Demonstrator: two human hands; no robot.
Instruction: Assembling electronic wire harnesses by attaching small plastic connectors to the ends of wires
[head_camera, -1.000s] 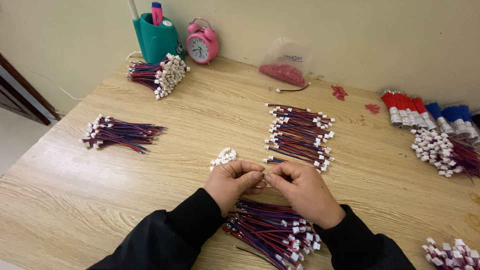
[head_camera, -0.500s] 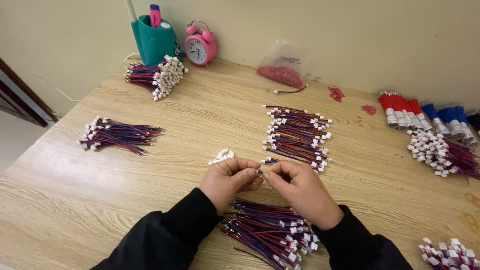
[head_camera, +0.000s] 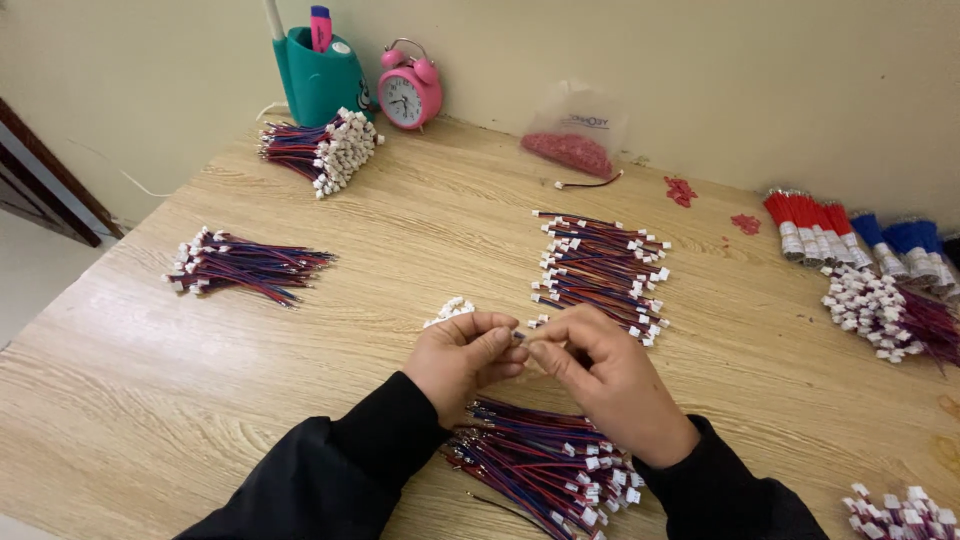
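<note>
A small home workbench for piecework: a pale wooden table (head_camera: 200, 400) against a plain wall, sorted bundles of red-and-blue wires with white plugs (head_camera: 598, 270), a pink alarm clock (head_camera: 408, 92), a teal pen holder (head_camera: 320, 80).

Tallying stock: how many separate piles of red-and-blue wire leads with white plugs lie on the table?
6: by the teal cup, left, centre, under the hands, right edge, bottom right corner, partly cut off. More may lie out of view.

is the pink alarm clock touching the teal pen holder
Apart. The head view shows a strip of wall between the pink alarm clock and the teal pen holder.
</note>
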